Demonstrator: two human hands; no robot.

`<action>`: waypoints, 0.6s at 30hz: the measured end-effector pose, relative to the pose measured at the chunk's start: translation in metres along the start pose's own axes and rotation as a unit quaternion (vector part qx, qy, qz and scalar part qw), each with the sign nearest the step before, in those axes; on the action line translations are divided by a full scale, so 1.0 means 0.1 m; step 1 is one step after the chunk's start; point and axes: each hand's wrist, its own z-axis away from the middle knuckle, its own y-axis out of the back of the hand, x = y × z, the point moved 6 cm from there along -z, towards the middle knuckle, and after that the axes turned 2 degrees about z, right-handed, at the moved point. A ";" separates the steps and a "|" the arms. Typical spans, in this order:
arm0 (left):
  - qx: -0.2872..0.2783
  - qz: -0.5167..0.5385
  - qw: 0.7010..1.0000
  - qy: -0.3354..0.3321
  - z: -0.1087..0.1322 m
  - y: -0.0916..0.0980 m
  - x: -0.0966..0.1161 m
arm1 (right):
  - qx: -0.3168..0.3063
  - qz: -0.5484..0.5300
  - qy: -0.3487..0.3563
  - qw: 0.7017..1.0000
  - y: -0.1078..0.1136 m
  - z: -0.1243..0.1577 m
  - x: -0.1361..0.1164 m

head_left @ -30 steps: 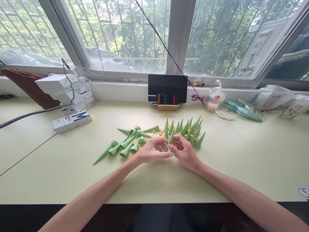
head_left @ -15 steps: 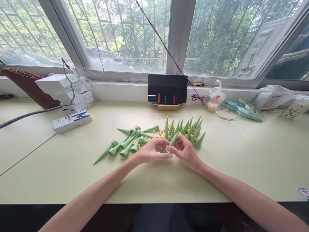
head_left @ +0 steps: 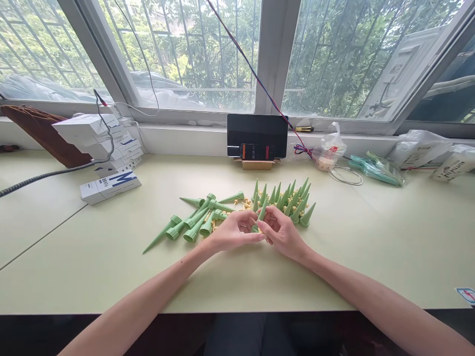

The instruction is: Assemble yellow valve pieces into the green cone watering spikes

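Note:
Both hands meet at the middle of the pale green table [head_left: 111, 267] around one green plastic cone spike [head_left: 261, 213]. My left hand [head_left: 233, 232] pinches at the spike's lower end, where something small and yellow shows. My right hand [head_left: 284, 232] wraps the spike from the right, its tip pointing up and away. Just behind stands a cluster of upright green cones [head_left: 287, 200]. To the left lies a pile of longer green spikes [head_left: 193, 222] on their sides. Small yellow pieces [head_left: 245, 202] are scattered between the two groups.
A dark tablet [head_left: 257, 131] with a phone [head_left: 257, 151] leans at the window sill. Stacked white boxes [head_left: 107, 148] and a grey cable [head_left: 44, 175] sit at the left. A plastic bag [head_left: 328, 151], teal tool [head_left: 374, 170] and wrapped packets [head_left: 430, 153] lie at the right.
The spike between my hands has tilted back from leaning right to nearly upright. The hands stay in the same place.

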 end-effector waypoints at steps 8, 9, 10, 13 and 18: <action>0.000 0.001 1.000 0.015 -0.01 0.01 -0.03 | -0.027 -0.001 0.000 1.000 -0.03 0.00 -0.01; -0.002 0.005 1.000 0.014 -0.01 0.00 -0.03 | -0.026 -0.001 0.003 1.000 -0.02 0.00 -0.01; -0.004 0.009 1.000 0.012 -0.01 0.00 -0.03 | -0.025 -0.002 0.005 1.000 -0.02 0.00 -0.01; -0.011 0.022 1.000 0.003 -0.01 0.00 -0.02 | -0.015 -0.003 0.007 1.000 -0.01 0.00 0.01; -0.015 0.027 1.000 0.005 0.00 0.00 0.00 | -0.001 -0.006 -0.003 1.000 0.02 0.01 0.02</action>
